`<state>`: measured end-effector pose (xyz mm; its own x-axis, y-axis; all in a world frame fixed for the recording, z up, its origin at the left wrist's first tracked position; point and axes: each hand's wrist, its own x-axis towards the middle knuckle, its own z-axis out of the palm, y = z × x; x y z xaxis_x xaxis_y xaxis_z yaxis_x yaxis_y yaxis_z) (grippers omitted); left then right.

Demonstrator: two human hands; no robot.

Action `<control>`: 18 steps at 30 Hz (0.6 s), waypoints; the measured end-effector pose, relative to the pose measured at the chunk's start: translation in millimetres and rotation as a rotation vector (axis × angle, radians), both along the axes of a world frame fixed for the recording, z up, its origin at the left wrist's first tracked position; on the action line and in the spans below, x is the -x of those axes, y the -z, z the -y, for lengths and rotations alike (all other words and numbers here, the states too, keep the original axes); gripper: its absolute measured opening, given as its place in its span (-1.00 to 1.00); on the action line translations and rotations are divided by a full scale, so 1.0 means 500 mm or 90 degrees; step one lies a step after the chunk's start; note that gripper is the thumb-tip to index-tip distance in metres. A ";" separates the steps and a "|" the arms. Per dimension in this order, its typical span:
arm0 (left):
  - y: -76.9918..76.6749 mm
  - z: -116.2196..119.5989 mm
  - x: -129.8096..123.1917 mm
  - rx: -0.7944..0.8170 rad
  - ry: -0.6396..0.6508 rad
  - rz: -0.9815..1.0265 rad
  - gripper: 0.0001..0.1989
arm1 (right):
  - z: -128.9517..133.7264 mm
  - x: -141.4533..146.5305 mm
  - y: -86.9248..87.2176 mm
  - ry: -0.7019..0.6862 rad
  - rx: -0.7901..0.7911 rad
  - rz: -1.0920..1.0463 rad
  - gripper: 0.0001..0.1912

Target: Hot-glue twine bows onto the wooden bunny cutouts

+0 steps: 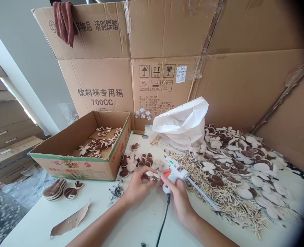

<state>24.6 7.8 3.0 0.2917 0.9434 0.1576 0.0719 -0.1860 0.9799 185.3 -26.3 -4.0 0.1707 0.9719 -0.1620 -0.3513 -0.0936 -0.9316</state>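
Observation:
My right hand (179, 199) is wrapped round a white hot glue gun (176, 171) with an orange part. A clear glue stick (204, 195) sticks out of its back, and a dark cord hangs below. My left hand (138, 183) pinches a small cream and brown fabric piece (152, 175) just left of the gun. The gun's nozzle points up and away to the left, apart from the piece. Brown and cream fabric pieces (131, 163) lie beyond my left hand. Right of the gun spreads a pile of short beige cords (234, 206).
An open cardboard box (74, 171) at the left holds several finished-looking pieces. A heap of petal-shaped fabric pieces (244, 154) lies at the right, beside a white bag (181, 127). Tall cardboard panels (164, 41) close off the back. A torn cardboard strip (71, 221) lies front left.

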 end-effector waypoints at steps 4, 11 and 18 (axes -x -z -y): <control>-0.011 0.007 -0.003 0.027 0.052 0.044 -0.86 | -0.002 0.000 -0.001 0.001 0.019 -0.012 -0.51; -0.005 -0.001 0.005 0.066 0.109 0.092 -0.76 | -0.001 0.000 -0.007 -0.019 0.026 -0.014 -0.58; -0.006 0.000 0.007 0.058 0.115 0.057 -0.78 | -0.003 0.002 -0.002 0.010 0.046 -0.016 -0.47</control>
